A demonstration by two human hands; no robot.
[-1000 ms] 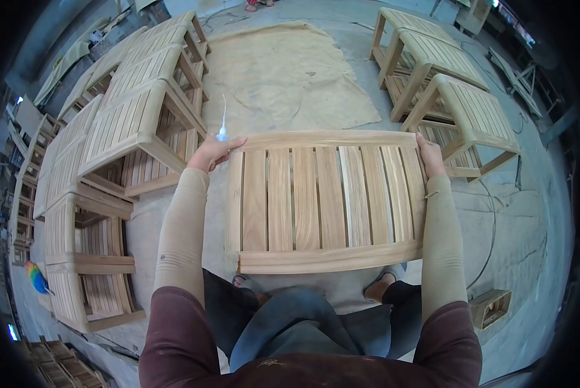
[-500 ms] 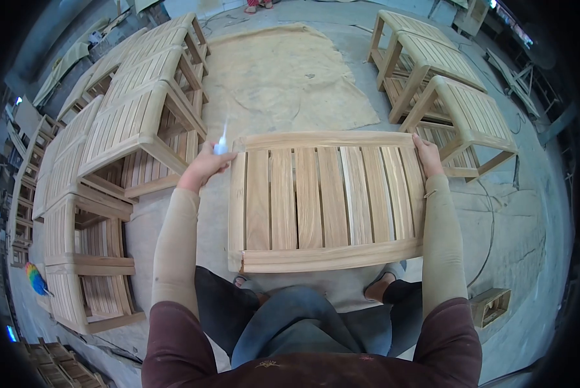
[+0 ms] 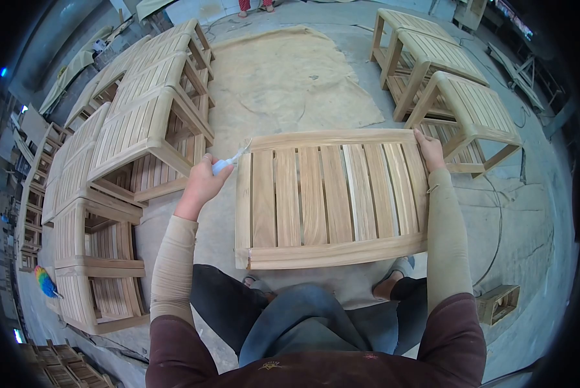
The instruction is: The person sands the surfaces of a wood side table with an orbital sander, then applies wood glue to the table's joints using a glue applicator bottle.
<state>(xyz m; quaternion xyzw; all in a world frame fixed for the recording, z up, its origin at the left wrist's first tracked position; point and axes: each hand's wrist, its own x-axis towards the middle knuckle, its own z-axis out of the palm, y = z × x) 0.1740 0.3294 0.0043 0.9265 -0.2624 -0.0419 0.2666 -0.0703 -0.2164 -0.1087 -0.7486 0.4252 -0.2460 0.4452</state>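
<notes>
In front of my knees is a slatted wooden bench (image 3: 339, 194), its top frame and slats facing me. My right hand (image 3: 430, 150) grips its far right corner, thumb over the top edge and forearm along the right end. Closed in my left hand (image 3: 204, 184) is a small whitish squeeze bottle (image 3: 222, 166) with a thin clear nozzle. The nozzle tilts to the right, its tip close at the joint of the far left corner. The hand itself is just left of the frame.
Slatted wooden benches (image 3: 134, 129) stand in rows along the left, and more benches (image 3: 442, 55) on the right. A tan cloth (image 3: 290, 84) covers the floor ahead. At lower right lie a small wooden box (image 3: 499, 304) and a cable (image 3: 499, 239). A colourful duster (image 3: 44, 282) hangs left.
My left hand has turned the bottle from nozzle-up to tilted right, toward the far left corner, and its fingers have left the frame's edge. My right hand keeps its grip.
</notes>
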